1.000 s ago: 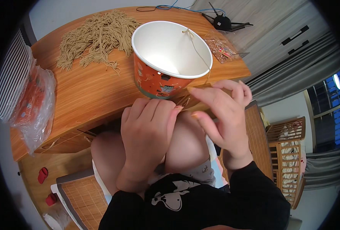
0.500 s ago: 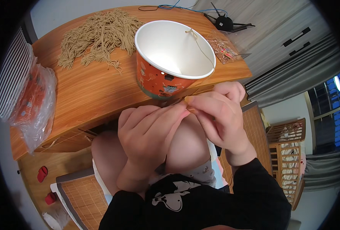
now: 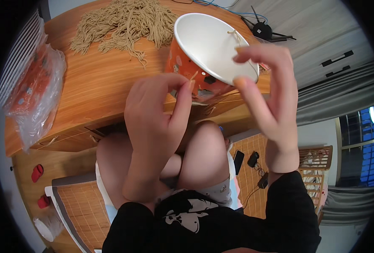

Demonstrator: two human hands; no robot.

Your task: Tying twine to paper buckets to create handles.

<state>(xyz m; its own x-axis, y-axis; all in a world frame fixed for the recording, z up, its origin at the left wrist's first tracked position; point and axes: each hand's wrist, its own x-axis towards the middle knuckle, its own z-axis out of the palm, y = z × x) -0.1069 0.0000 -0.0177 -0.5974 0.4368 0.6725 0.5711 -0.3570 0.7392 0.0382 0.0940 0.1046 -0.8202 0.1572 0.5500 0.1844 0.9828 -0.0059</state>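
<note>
A large paper bucket (image 3: 179, 63), orange outside and white inside, stands tilted at the desk's front edge. A thin tan cord (image 3: 240, 41) with a knot at its upper end hangs inside and reaches over the rim on the right. Before the bucket's orange wall, my left hand (image 3: 153, 107) is closed, pinching a short tan cord end (image 3: 194, 76) between thumb and forefinger. Whether both pieces are one cord, I cannot tell. My right hand (image 3: 275, 97) is raised by the bucket's right rim, thumb and forefinger spread, and nothing shows between them.
A heap of tan cords (image 3: 130, 25) lies on the wooden desk (image 3: 90, 84). Stacked buckets in clear plastic (image 3: 33, 95) stand at the left. A black router (image 3: 263, 30) sits at the back right. Below are my knees, a phone (image 3: 238, 162) and red slippers (image 3: 37, 173).
My hands, together half a second ago, have come apart. The right rose toward the bucket's rim and opened; the left moved up, now showing the cord end. The whole view has shifted slightly.
</note>
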